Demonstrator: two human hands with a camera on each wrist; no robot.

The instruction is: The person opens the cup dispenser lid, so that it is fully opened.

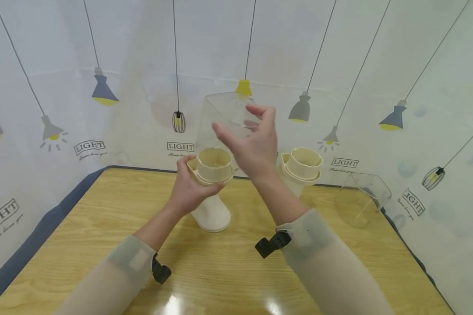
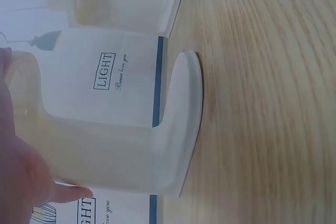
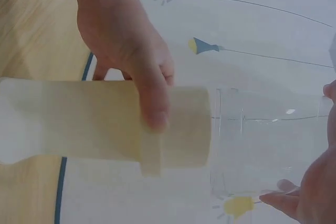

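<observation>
My left hand [image 1: 191, 186] grips a cream plastic stand [image 1: 210, 214] just below its round upper collar [image 1: 214, 164]. The stand is upright on the table, on a flat rounded foot [image 2: 184, 114]. In the right wrist view the thumb of that left hand [image 3: 128, 40] lies across the band under the collar. Above the collar, my right hand [image 1: 256, 140] holds a clear plastic container [image 1: 217, 113], fingers and thumb spread around its sides. The container's lower end [image 3: 226, 140] is right at the collar's rim; whether they touch I cannot tell.
A second cream stand [image 1: 304, 164] of the same form stands behind my right forearm. Another clear container [image 1: 358, 201] sits at the table's back right. A pale curtain [image 1: 134, 52] printed with lamps hangs behind the wooden table [image 1: 114, 210].
</observation>
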